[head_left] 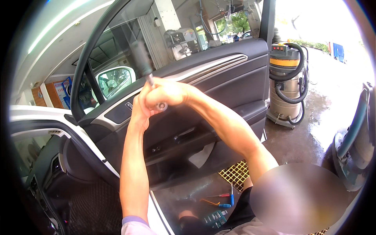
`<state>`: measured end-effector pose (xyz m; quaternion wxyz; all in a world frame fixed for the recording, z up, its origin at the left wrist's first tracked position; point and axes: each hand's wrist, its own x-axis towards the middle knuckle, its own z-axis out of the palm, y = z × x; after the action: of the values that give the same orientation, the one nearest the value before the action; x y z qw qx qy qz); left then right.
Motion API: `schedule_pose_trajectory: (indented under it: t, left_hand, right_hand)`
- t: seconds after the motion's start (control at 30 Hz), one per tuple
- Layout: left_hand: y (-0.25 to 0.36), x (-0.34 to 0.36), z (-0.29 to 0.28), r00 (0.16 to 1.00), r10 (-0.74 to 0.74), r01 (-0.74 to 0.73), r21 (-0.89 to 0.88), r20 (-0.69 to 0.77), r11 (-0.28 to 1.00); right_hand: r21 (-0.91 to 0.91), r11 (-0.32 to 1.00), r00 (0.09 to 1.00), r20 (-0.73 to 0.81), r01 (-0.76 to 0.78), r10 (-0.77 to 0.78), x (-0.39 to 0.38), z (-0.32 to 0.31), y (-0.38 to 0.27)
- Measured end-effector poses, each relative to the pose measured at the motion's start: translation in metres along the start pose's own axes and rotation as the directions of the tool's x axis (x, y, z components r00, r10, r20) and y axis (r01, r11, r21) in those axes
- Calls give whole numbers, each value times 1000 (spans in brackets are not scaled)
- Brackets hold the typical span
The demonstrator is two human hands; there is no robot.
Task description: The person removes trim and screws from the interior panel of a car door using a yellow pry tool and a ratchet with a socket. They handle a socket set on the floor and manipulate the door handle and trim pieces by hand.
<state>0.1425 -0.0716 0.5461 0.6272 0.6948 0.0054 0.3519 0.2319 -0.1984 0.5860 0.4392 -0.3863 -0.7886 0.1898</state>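
Both my hands are raised together in front of the open car door (231,78). My right hand (170,93) wraps around a tool (141,58) with a dark, blurred handle that sticks up and to the left past the window frame. A round metal end of the tool shows under the fingers. My left hand (138,111) sits just below and left of the right one, closed around the same tool's lower part. The door's black inner panel with a silver trim strip lies right behind the hands.
A white side mirror (113,80) is left of the hands. A steel drum vacuum (284,86) with a black hose stands beyond the door. On the wet floor lie screwdrivers (225,199), a socket set (215,217) and a yellow grating (235,174). A grey-blue machine (354,145) stands at right.
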Motion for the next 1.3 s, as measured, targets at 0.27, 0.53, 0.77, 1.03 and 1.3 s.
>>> schedule_pose_trajectory:
  t: [0.27,0.53,0.77,1.03,1.3]
  left_hand:
    - [-44,40,-56,989,50,-65,109,139,992]
    - [-41,37,-48,1000,4,-3,28,-21,1000]
    - [-71,69,-91,940,128,-108,-80,315,991]
    - [-42,11,-6,896,443,-443,140,30,886]
    - [-25,48,-37,992,-70,70,5,106,998]
  right_hand:
    - [-658,708,911,81,-256,404,27,24,-38]
    - [-947,86,944,-316,-309,-97,-8,58,-43]
    - [-969,-198,829,-10,-145,-559,-17,55,-10]
    - [-909,-418,666,305,-10,-680,-34,57,6]
    - [-764,-499,342,635,409,-693,-25,22,11]
